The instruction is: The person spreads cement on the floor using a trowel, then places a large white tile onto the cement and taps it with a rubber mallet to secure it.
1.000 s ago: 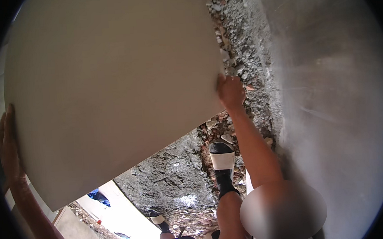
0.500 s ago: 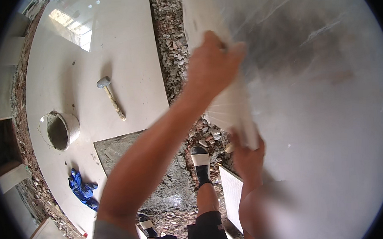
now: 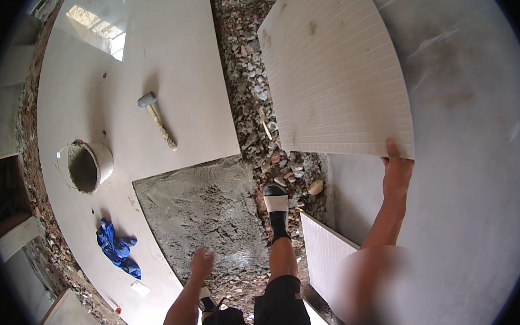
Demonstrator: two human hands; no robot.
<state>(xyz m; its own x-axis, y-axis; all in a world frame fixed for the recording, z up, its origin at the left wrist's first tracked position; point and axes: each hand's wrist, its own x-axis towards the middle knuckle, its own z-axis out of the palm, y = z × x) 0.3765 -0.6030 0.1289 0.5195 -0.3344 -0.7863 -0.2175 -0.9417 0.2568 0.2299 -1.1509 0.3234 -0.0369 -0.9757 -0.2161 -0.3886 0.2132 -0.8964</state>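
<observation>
A large pale tile [image 3: 334,68] leans at the upper right against the grey wall panel, its ribbed back showing with a few dark smudges. My right hand [image 3: 397,169] grips the tile's lower right corner, fingers over the edge. Over the near part of a bed of wet grey mortar [image 3: 197,211] is my left hand [image 3: 202,262], away from the tile. Motion blurs its fingers, so their pose is unclear. The mortar bed borders the glossy laid tiles [image 3: 188,65] on the left.
A rubber mallet [image 3: 157,121], a mortar-stained bucket [image 3: 98,165] and a crumpled blue cloth [image 3: 117,247] lie on the laid tiles. Rubble [image 3: 252,85] fills the strip beside them. Another ribbed tile [image 3: 328,253] leans near my foot [image 3: 277,212]. The grey marbled wall panel [image 3: 475,179] stands right.
My left hand has let go of the tile and moved down and left, over the mortar. The tile has turned from nearly edge-on to showing its back, and my right hand has moved up and right.
</observation>
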